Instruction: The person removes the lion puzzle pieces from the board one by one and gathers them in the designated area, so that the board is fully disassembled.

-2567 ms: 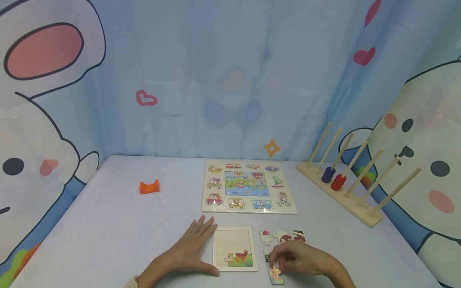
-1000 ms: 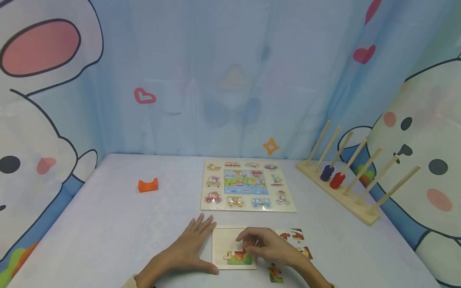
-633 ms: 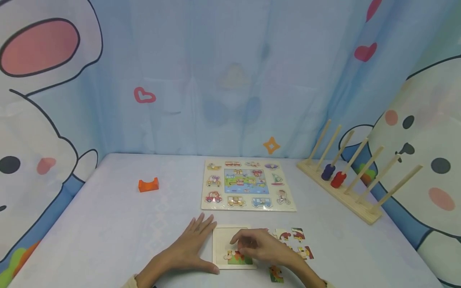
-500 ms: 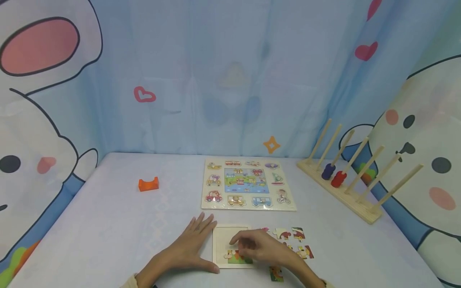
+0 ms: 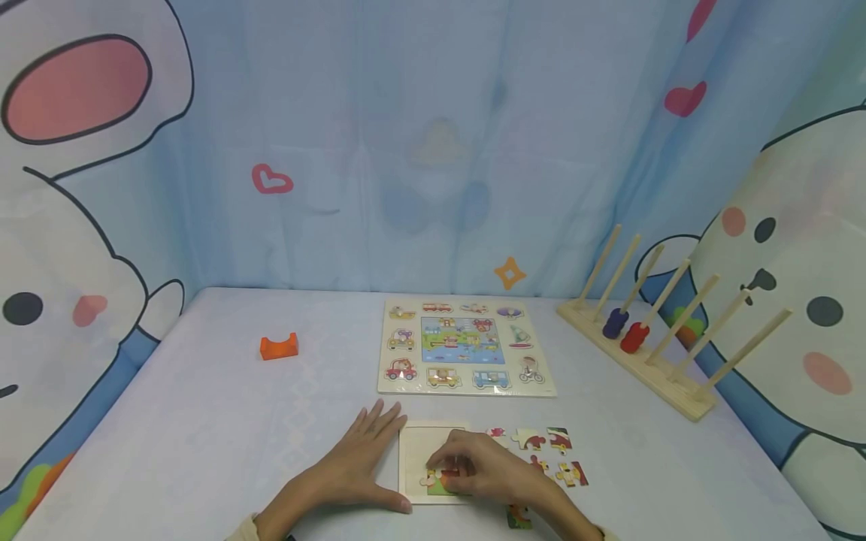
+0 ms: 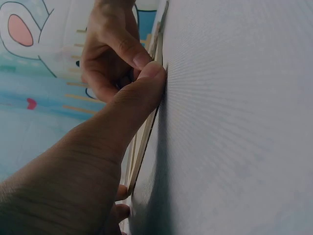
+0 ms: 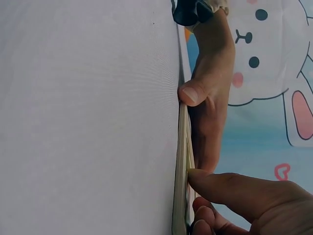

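A small wooden puzzle tray (image 5: pixel 418 449) lies flat near the table's front, with a few pieces along its lower right. My left hand (image 5: pixel 361 458) rests at its left side with fingers extended. Its thumb touches the tray's near corner. Over the tray, my right hand (image 5: pixel 483 467) has its thumb and fingertips bent down on a puzzle piece (image 5: pixel 438 485) with a green and red picture. Those fingers hide part of the piece. Several loose puzzle pieces (image 5: pixel 529 439) lie right of the tray, one (image 5: pixel 519 517) partly behind the right wrist.
Behind the tray lies a larger vehicle puzzle board (image 5: pixel 467 387). At the right stands a wooden peg rack (image 5: pixel 666 368) with tall rods and purple and red beads. An orange block (image 5: pixel 279 346) sits at left. A printed curtain (image 5: pixel 433 225) encloses the table's back and sides.
My right hand has moved left from the loose pieces to the tray, and its fingers have since shifted slightly over the pieces there. My left hand has stayed in place.
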The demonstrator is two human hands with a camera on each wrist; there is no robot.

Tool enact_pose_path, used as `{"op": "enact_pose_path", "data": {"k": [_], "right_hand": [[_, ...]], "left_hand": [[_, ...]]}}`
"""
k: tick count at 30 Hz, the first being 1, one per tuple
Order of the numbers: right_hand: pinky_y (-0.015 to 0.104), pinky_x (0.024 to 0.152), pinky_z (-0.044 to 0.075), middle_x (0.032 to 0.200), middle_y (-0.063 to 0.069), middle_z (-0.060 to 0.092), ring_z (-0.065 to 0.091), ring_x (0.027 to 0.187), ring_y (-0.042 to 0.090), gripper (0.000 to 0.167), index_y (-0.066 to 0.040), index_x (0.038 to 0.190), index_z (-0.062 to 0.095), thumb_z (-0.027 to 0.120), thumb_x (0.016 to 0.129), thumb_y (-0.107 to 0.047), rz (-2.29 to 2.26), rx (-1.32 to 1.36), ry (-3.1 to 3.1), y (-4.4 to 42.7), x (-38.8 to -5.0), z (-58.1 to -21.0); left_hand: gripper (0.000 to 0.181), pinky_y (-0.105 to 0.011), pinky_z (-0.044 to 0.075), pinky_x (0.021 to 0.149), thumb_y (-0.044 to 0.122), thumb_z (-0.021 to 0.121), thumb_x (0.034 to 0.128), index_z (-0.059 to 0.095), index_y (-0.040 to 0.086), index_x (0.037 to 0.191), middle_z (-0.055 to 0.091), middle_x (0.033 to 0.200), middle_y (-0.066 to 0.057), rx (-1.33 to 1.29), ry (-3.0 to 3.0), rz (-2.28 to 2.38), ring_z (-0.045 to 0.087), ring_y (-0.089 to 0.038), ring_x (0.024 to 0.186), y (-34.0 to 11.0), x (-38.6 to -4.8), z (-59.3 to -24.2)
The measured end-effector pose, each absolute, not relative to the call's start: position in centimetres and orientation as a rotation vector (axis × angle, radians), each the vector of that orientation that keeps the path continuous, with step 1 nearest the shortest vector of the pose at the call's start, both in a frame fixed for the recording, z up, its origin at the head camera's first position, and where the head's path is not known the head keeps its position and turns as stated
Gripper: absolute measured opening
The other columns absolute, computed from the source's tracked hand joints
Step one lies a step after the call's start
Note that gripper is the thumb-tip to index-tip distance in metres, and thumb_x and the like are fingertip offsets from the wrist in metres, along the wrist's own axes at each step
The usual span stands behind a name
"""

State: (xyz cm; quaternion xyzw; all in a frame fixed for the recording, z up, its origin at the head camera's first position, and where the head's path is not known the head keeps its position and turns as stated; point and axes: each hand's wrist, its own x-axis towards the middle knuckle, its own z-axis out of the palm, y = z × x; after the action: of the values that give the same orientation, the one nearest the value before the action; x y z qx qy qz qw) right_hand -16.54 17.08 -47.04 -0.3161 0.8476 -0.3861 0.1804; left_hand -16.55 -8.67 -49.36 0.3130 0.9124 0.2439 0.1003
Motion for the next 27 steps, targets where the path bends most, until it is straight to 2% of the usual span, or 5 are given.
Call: {"op": "enact_pose_path", "data": {"k": [27], "right_hand": [[0.017,0.061,0.046,0.084,-0.011,0.053,0.047,0.069,0.001,0.017,-0.021,0.104,0.073,0.072,0.086,-0.019,-0.986,-0.910,2.365,16.80,-16.79,-46.58]], "left_hand": [[0.116,-0.051,0.004,0.119,0.075,0.068,0.0654,0.025,0.011,0.152,0.014,0.161,-0.006,0.914,2.687,0.738,0.000,-0.029,0.148,-8.71,-16.55,-49.40]]}}
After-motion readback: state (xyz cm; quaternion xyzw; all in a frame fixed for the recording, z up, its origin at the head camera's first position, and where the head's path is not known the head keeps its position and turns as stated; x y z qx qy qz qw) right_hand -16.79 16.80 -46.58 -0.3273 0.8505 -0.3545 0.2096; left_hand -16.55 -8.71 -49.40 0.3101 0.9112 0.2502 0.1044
